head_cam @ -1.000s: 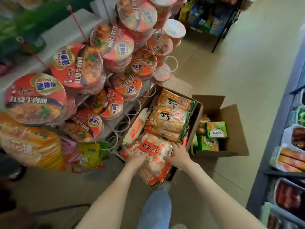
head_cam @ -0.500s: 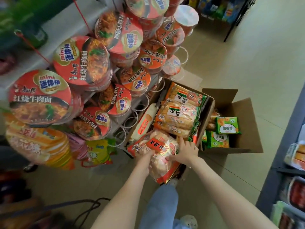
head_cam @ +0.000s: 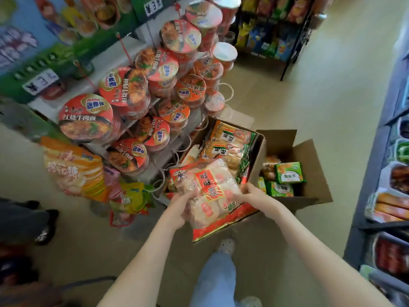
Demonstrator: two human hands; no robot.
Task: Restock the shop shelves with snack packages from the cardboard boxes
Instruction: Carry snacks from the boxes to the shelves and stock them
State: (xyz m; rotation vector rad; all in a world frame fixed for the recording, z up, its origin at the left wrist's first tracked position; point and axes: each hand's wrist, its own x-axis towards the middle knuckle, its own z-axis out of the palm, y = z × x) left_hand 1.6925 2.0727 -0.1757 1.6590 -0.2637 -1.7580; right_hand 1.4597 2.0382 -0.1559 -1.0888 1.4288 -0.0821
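Head view, looking down a shop aisle. Both hands were on one rice-cracker bag (head_cam: 210, 187), a clear pack with a red border and a red label. The left hand (head_cam: 181, 206) gripped its left edge with fingers curled round it; the right hand (head_cam: 252, 193) pinched its right edge. The bag was tilted and sat over the near end of an open cardboard box (head_cam: 260, 151), with its lower red edge hanging past the box front. Whether it touched the box contents could not be told. Deeper in that box lay orange-and-green packages (head_cam: 230, 140), stacked flat. Just right of it, touching, stood a second open box (head_cam: 314, 173) holding small green packets (head_cam: 288, 172). Both boxes were on the tiled floor (head_cam: 309, 96). To the left of the first box a tiered display carried red-lidded noodle cups (head_cam: 86, 116), lids facing the camera. Below them hung orange snack bags (head_cam: 73, 169), blurred. A shelf unit (head_cam: 376, 173) with packaged goods ran along the right edge. Under the bag a pale shoe (head_cam: 226, 245) and a light-blue trouser leg (head_cam: 217, 278) were visible.
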